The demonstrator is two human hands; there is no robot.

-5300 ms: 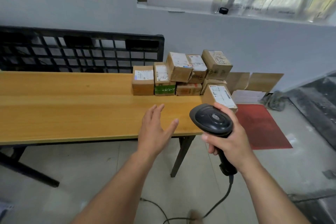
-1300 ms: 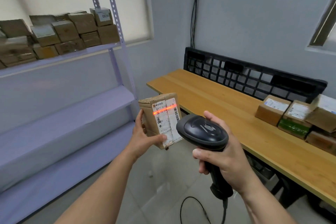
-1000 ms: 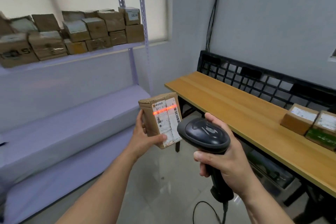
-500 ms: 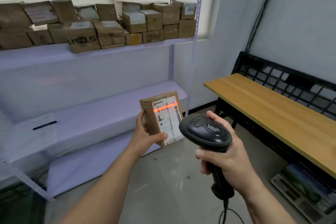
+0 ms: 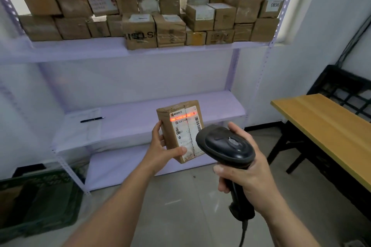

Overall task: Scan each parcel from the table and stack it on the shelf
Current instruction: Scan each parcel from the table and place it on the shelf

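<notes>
My left hand [image 5: 160,151] grips a small brown cardboard parcel [image 5: 181,126] upright, its white label facing me. A red scan line glows across the top of the label. My right hand [image 5: 246,172] holds a black barcode scanner [image 5: 224,146] by its handle, its head just right of the parcel and pointed at the label. Ahead stands the lilac shelf [image 5: 140,52], whose upper level carries several stacked brown parcels [image 5: 170,24]. The middle level [image 5: 130,124] lies behind the held parcel.
A pen [image 5: 92,119] and a sheet of paper [image 5: 84,128] lie on the middle shelf at left. The wooden table [image 5: 325,126] juts in from the right, a black pallet [image 5: 345,90] behind it. A dark green crate [image 5: 38,198] sits on the floor at lower left.
The view has swung left from the table to face the shelf squarely. Both hands keep the same hold, the scan line still on the label.
</notes>
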